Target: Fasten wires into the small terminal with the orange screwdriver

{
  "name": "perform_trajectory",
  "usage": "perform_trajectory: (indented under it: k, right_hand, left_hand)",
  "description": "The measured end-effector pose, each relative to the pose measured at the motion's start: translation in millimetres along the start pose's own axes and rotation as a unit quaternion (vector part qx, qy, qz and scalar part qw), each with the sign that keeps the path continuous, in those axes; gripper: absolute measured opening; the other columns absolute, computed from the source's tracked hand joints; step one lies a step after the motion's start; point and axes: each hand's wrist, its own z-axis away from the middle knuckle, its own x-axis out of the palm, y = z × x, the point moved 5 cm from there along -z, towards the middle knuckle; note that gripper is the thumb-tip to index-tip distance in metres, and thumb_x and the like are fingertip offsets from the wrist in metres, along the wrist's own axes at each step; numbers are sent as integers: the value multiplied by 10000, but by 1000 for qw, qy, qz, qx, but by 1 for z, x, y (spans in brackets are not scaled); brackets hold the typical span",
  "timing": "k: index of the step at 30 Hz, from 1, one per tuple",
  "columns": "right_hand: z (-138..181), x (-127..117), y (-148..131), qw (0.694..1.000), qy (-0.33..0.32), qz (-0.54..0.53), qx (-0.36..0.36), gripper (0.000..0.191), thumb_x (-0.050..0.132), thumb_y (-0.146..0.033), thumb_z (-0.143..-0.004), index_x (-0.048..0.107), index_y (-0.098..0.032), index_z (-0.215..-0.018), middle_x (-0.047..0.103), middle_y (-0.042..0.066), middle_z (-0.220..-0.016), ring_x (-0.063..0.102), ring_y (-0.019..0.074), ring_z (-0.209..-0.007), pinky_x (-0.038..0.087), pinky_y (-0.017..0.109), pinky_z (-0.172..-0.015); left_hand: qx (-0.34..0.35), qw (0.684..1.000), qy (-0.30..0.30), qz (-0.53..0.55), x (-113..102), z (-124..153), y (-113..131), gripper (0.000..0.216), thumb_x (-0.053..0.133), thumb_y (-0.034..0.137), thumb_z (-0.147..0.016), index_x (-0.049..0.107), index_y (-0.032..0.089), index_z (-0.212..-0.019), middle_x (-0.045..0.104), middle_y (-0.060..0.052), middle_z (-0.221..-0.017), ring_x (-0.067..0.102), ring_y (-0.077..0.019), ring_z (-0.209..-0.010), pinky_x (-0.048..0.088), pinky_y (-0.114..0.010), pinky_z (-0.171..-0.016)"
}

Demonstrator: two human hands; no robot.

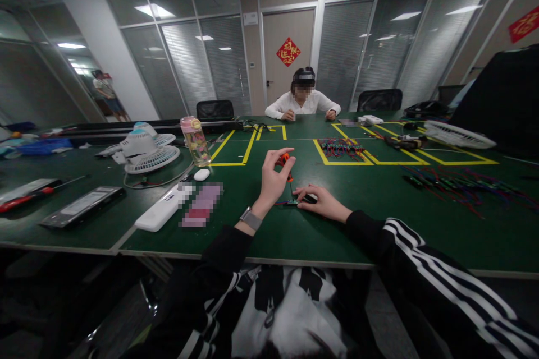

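Note:
An orange-and-black screwdriver point(287, 164) stands nearly upright over the green table, its handle gripped by the fingers of my left hand point(273, 176). Its thin shaft runs down to a small green circuit board point(290, 202) lying flat on the tabletop. My right hand point(318, 202) rests low beside that board, with thumb and fingertips pressed on its right end. Something dark shows under the right fingers, too hidden to name. Thin coloured wires stick out at the board's left side.
Bundles of wired boards point(341, 147) lie ahead right, and more loose wired boards point(458, 182) lie right. Left are a drink bottle point(196, 143), a white power bank point(162, 210), a fan point(147, 151) and a red screwdriver point(31, 198). A person point(303, 101) sits across the table.

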Motion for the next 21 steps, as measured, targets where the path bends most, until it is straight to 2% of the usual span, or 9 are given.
perform_trajectory:
  k: [4,7,11,13,18,21]
  right_hand:
    - [0,0,0,1000,3,-2,-4,175,679,-388,-747,662,-219,-788,724,87,-1133,632,281,-1145,193,606,-1137]
    - [0,0,0,1000,1,-4,-3,173,681,-385,-746,663,-218,-790,723,88,-1134,629,281,-1150,191,601,-1140]
    - [0,0,1,1000,0,-7,-4,178,680,-388,-747,662,-217,-789,723,88,-1134,625,287,-1155,188,605,-1139]
    - [0,0,1,1000,2,-6,-7,183,679,-394,-747,662,-217,-790,722,85,-1137,624,288,-1155,191,606,-1137]
    - [0,1,2,1000,4,-5,-6,179,676,-392,-747,660,-219,-791,722,89,-1136,627,290,-1150,190,609,-1135]
    - [0,1,1,1000,2,-3,-4,173,676,-389,-749,658,-221,-786,720,85,-1143,622,292,-1157,188,610,-1137]
  left_hand:
    - [-32,996,-36,76,5,0,-4,326,431,316,-967,596,230,-1235,636,-75,-1179,627,-169,-1007,485,-301,-897]
    - [-57,991,-38,117,7,0,-6,338,459,310,-955,572,219,-1260,652,-86,-1166,656,-169,-936,508,-302,-845]
    - [-23,999,-4,45,2,0,-1,268,571,304,-897,654,200,-1130,653,-58,-976,618,-142,-837,490,-256,-787]
    - [-4,1000,1,10,0,0,1,244,574,313,-896,675,208,-1092,630,-45,-944,598,-135,-833,477,-246,-791]
    - [-21,998,-34,55,5,0,-5,341,426,324,-970,596,219,-1246,648,-65,-1120,623,-160,-1001,464,-283,-902]
    - [-40,995,-34,85,6,0,-8,351,459,325,-956,576,212,-1267,659,-75,-1129,645,-166,-965,488,-287,-867]
